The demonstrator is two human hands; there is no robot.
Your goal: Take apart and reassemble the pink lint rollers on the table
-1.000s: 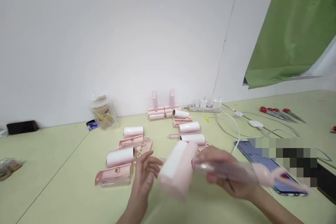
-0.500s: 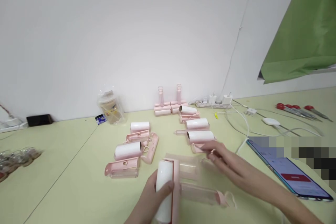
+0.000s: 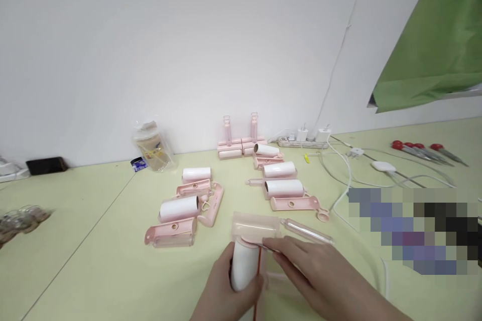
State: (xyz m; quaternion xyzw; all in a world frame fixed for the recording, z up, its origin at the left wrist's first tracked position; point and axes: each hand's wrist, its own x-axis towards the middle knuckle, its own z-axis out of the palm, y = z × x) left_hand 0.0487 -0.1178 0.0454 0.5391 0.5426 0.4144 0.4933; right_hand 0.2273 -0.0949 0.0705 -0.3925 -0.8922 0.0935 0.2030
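Note:
My left hand [image 3: 226, 293] is wrapped round a white lint roller roll [image 3: 243, 263] near the bottom of the view. My right hand [image 3: 309, 273] lies over the roller's pink frame beside the roll, its fingertips pinching at the roll's red edge. Just beyond them on the table lies a clear pink roller cover [image 3: 255, 225] with a transparent handle [image 3: 307, 231] pointing right.
Several white rolls [image 3: 178, 208] and pink roller parts [image 3: 171, 232] lie in two rows farther back. A plastic bag [image 3: 152, 146] and a power strip [image 3: 301, 143] stand by the wall. White cables [image 3: 344, 183], red-handled tools [image 3: 425, 151] and a blurred device [image 3: 414, 230] lie right.
My right hand has come back from the far rolls onto the roller beside my left hand. The clear cover now lies just beyond the hands. The view has shifted slightly.

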